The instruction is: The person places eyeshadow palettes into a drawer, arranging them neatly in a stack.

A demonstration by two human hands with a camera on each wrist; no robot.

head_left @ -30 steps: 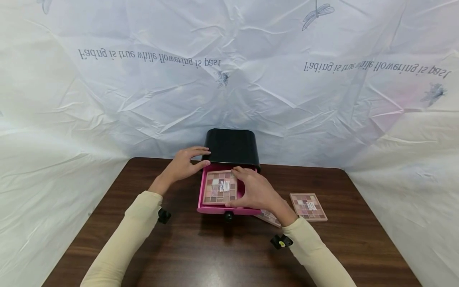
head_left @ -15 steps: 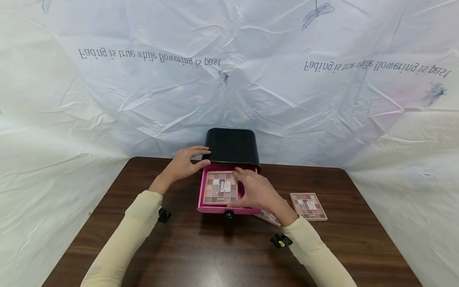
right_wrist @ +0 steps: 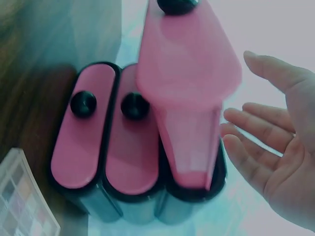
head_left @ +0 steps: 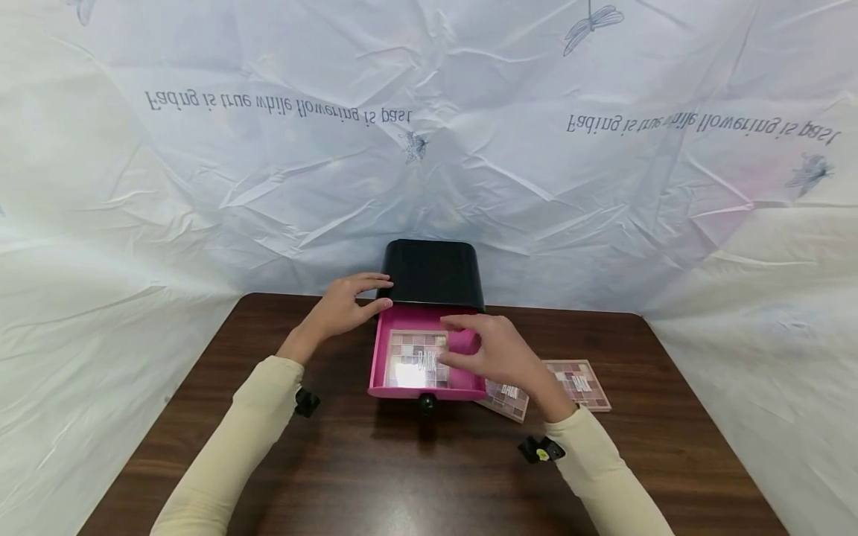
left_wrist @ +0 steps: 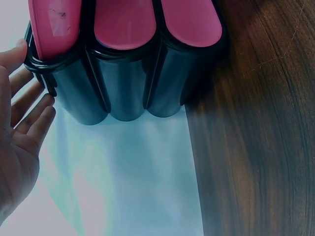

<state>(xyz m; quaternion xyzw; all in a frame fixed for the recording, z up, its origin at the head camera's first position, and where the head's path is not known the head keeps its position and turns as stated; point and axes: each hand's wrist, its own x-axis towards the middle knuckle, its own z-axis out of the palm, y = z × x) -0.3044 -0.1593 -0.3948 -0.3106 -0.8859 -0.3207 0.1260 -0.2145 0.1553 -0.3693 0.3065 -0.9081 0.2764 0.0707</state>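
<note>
The pink top drawer [head_left: 465, 378] of a black drawer unit [head_left: 432, 272] is pulled out. Inside it, toward the left, lies a square makeup palette [head_left: 405, 350] with glare on its lid. My right hand [head_left: 503, 353] hovers over the drawer's right part, thumb and fingers spread apart with nothing between them. The right wrist view shows this right hand [right_wrist: 290, 147] beside the extended drawer [right_wrist: 189, 64]. My left hand [head_left: 340, 307] rests its fingertips against the unit's left side; in the left wrist view, the left hand [left_wrist: 22, 132] touches the top edge with extended fingers.
Two more palettes lie on the brown table [head_left: 402, 476] to the right: one palette [head_left: 508, 400] beside the drawer, another palette [head_left: 580, 383] farther right, partly behind the right forearm. Two lower pink drawers [right_wrist: 81, 147] are closed. A white printed sheet [head_left: 429, 171] hangs behind.
My right hand has let go of the palette and drawn back slightly up and right. The palette now lies lower in the drawer. My left hand has stayed put.
</note>
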